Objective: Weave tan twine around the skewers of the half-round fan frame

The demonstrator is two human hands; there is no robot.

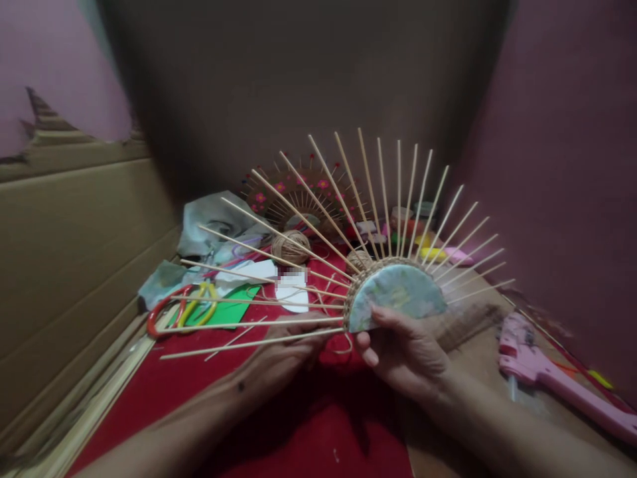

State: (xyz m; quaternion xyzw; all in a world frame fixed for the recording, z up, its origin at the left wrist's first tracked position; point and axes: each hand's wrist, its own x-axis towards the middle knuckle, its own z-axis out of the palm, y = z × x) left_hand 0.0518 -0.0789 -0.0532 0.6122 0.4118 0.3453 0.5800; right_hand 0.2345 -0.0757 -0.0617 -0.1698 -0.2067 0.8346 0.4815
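Note:
A half-round base [398,295] with a marbled pale blue-green face is held up in front of me. Thin wooden sticks fan out from its curved edge, where a band of brown twine [355,282] is woven between them. My right hand [405,345] grips the base at its lower left, thumb on the face and fingers behind. By the lowest sticks at the left end, my left hand [296,342] is closed near a thin loop of twine [344,346] hanging from the corner. Its fingertips are partly hidden, but the strand runs to them.
Behind stand a finished-looking fan with pink flowers [279,187] and a twine ball [291,247]. Left lie red-handled scissors [162,312], yellow-handled pliers [199,302] and green paper [239,307]. A pink glue gun [557,378] lies right. Cardboard [74,252] borders the red cloth [348,425].

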